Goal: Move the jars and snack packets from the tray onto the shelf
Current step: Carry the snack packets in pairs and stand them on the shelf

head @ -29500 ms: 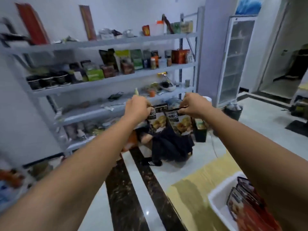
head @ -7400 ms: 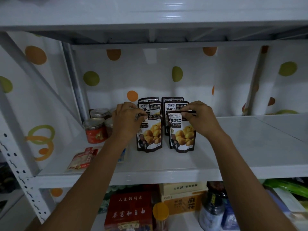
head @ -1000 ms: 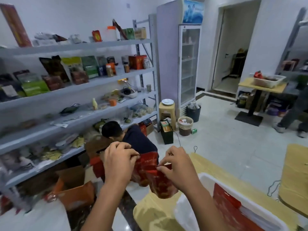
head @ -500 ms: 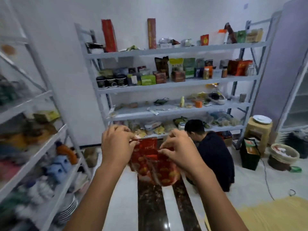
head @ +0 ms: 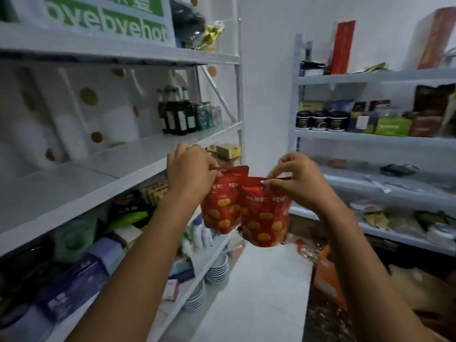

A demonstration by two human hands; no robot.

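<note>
My left hand (head: 191, 172) pinches the top edge of a red snack packet (head: 220, 206) with yellow pieces printed on it. My right hand (head: 294, 180) pinches the top of a second red snack packet (head: 265, 218), which hangs slightly lower and overlaps the first. Both packets hang in the air in front of me, just right of the white shelf (head: 98, 174) with the spotted back wall. The tray and the jars are out of view.
Dark bottles and green cans (head: 185, 113) stand at the far end of that shelf board. Lower boards hold boxes and stacked plates (head: 217, 269). A second shelf unit (head: 375, 139) full of goods stands at the right. An orange box (head: 328, 277) lies on the floor.
I have turned left, so the spotted shelf now fills the left side. The two red packets stay in my hands, now spread a little apart. The crouching person is out of view.
</note>
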